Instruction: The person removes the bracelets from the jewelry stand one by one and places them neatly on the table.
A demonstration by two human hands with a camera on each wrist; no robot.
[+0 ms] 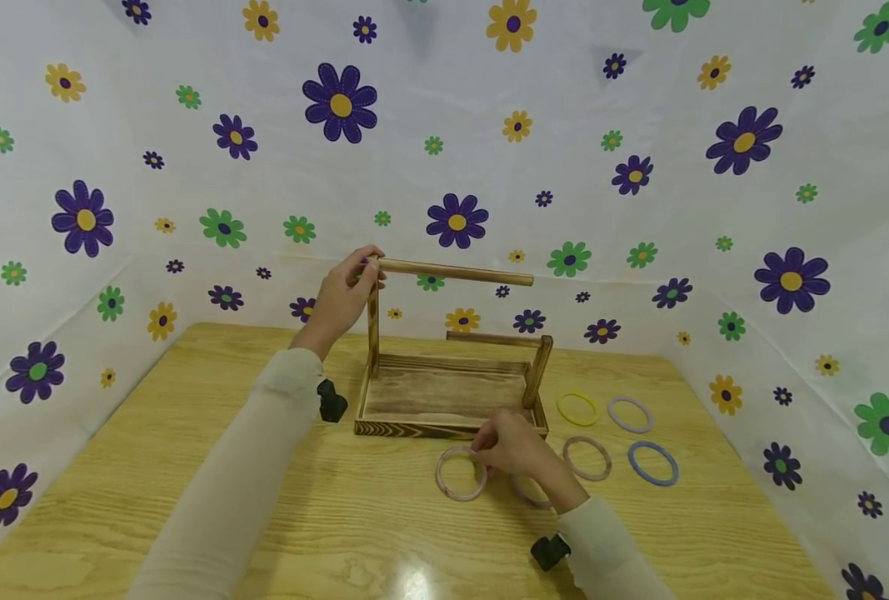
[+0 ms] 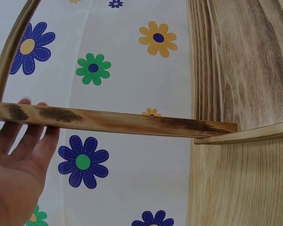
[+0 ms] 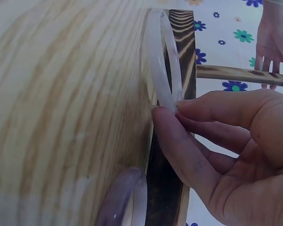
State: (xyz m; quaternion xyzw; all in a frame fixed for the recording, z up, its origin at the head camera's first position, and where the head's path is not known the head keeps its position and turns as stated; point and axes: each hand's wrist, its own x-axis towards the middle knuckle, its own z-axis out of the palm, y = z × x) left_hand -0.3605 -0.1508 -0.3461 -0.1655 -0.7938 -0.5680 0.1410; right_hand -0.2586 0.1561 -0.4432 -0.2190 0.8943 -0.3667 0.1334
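Note:
My left hand (image 1: 339, 302) grips the top of the tall left post of a wooden bangle stand (image 1: 395, 429), where a round rod (image 1: 455, 270) runs out to the right. In the left wrist view, fingers wrap behind that post (image 2: 99, 119). Thumb and fingers of my right hand (image 1: 517, 450) pinch a pale, whitish bangle (image 3: 157, 61) by its edge, just before the stand's front wall. A second bangle (image 3: 114, 200), purplish, is partly hidden under the right hand in the head view.
Right of the stand lie a yellow bangle (image 1: 579, 423), a lilac one (image 1: 634, 431), a brownish one (image 1: 592, 478) and a blue one (image 1: 660, 483). The stand's shorter right post (image 1: 538, 373) bears a lower rod. Flower-printed cloth (image 1: 429, 100) surrounds the wooden table (image 1: 339, 533).

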